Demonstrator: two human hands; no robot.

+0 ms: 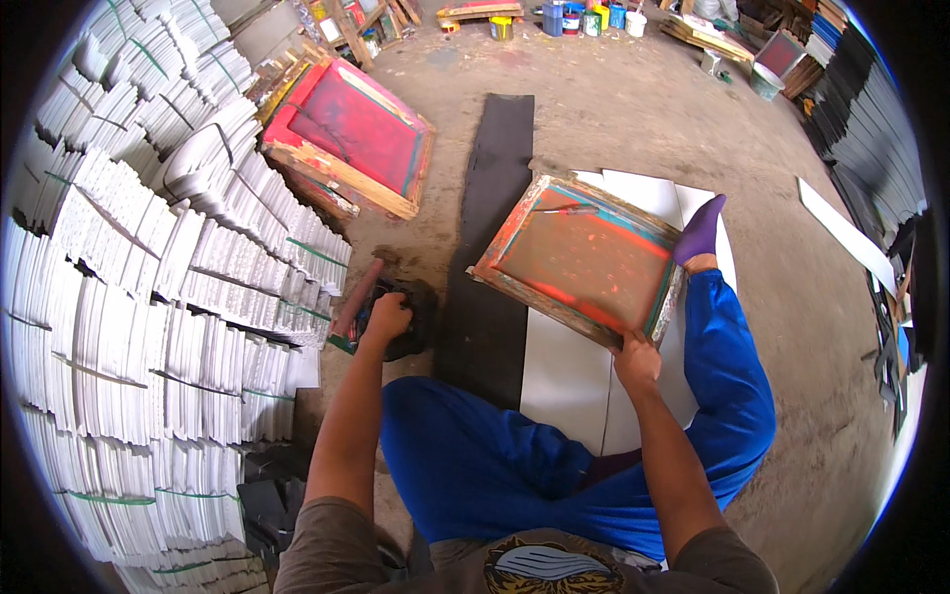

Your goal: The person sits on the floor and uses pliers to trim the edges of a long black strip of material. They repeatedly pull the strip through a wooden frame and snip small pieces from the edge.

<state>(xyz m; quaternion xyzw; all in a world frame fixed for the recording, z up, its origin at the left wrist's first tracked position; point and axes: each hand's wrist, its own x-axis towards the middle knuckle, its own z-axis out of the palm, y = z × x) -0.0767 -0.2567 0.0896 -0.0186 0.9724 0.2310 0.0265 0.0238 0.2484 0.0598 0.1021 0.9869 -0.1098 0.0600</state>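
A wooden-framed printing screen [584, 259], its mesh brownish with orange smears, lies tilted across white sheets [564, 361] in front of me. My right hand [636, 359] is closed on its near edge. On the screen's far part rests a slim tool with a red part [569, 209]. To the left, my left hand [389, 317] reaches down into a dark bag or container [418, 322], with its fingers closed. What they hold, if anything, is hidden. Beside that hand a pinkish tube or roll [356, 299] sticks up. My purple-socked foot [701, 230] touches the screen's right corner.
Stacks of white sheets [188, 327] tied in bundles rise along the left. A red printing screen [356, 129] leans on wood at the far left. A long black strip [495, 198] lies on the floor. Paint cans [594, 22] stand at the back; dark sheets [876, 119] are piled right.
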